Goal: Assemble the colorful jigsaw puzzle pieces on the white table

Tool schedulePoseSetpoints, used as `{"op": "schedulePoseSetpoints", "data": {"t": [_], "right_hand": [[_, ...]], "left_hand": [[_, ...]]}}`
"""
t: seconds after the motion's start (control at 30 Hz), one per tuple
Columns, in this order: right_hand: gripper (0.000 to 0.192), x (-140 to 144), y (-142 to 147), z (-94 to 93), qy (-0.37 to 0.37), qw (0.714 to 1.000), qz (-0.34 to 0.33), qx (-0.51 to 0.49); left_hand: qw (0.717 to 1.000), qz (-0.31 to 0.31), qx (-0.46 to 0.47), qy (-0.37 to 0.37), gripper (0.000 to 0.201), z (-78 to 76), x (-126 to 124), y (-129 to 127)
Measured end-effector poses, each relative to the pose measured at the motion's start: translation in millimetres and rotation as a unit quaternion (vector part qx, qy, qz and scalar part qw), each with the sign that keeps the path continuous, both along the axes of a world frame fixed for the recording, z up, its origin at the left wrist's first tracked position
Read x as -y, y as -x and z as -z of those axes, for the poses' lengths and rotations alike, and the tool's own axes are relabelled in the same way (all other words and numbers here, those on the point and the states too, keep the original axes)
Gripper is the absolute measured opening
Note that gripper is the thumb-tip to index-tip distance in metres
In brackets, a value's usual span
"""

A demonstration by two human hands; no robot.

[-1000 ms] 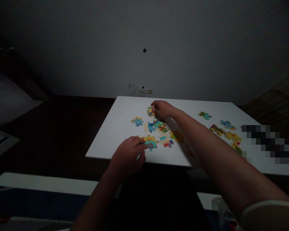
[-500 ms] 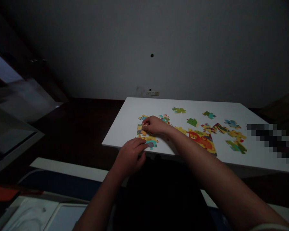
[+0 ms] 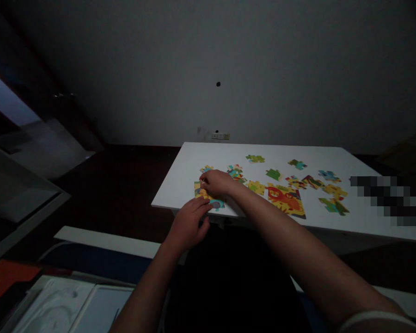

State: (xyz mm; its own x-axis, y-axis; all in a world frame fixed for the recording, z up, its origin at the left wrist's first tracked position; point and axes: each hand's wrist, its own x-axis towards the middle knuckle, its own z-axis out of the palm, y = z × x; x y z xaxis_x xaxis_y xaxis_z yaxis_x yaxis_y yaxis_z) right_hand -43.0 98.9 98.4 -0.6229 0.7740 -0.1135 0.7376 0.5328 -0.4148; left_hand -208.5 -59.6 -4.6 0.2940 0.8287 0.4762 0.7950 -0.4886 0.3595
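At the table's near left, my left hand rests with its fingers stretched over a yellow and teal puzzle piece. My right hand is just beyond it, fingers bent and pinched on a yellow puzzle piece with an animal picture. The two pieces lie against each other; their seam is partly under my fingers. Behind the right hand are a small blue and yellow piece and a colourful piece. Right of the right forearm lies a red and yellow lion section, partly joined to a yellow piece.
The white table stands before a grey wall. Loose pieces lie to the right, among them green ones, a blue one and a green and teal one. An open white box sits at lower left.
The gap between the lower teal piece and the upper yellow piece has closed. My right hand has shifted slightly toward my left hand. The view has tilted a little.
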Motion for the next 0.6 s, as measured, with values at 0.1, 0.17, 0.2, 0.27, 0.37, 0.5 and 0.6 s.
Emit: {"op": "schedulePoseSetpoints", "data": {"t": [0.1, 0.17, 0.2, 0.27, 0.37, 0.5, 0.6], "right_hand": [[0.030, 0.8, 0.0, -0.2, -0.011, 1.000, -0.011, 0.008], [0.031, 0.0, -3.2, -0.4, -0.020, 1.000, -0.020, -0.004], [0.032, -0.6, -5.9, -0.4, -0.025, 0.999, -0.022, -0.015], [0.040, -1.7, -12.8, 0.2, -0.034, 0.998, -0.021, -0.042], [0.055, -2.5, -24.9, 5.1, -0.028, 0.996, -0.001, -0.080], [0.059, -3.2, -35.8, 17.2, 0.025, 0.988, 0.042, -0.149], [0.070, -6.7, -37.9, 23.9, 0.041, 0.987, 0.037, -0.151]], "left_hand": [[1.000, -0.009, 0.006, 0.014, 0.054, -1.0, 1.1, -1.5], [1.000, -0.012, 0.008, 0.023, 0.052, -2.0, 2.0, -1.8], [1.000, -0.013, 0.007, 0.028, 0.052, -2.7, 2.4, -1.9], [0.999, -0.012, 0.001, 0.039, 0.053, -4.2, 3.6, -2.5], [0.998, -0.028, -0.021, 0.048, 0.059, -5.2, 5.4, -6.0], [0.992, -0.097, -0.067, 0.048, 0.074, -1.2, 7.4, -14.5], [0.985, -0.126, -0.100, 0.060, 0.075, 3.2, 8.0, -19.0]]}}
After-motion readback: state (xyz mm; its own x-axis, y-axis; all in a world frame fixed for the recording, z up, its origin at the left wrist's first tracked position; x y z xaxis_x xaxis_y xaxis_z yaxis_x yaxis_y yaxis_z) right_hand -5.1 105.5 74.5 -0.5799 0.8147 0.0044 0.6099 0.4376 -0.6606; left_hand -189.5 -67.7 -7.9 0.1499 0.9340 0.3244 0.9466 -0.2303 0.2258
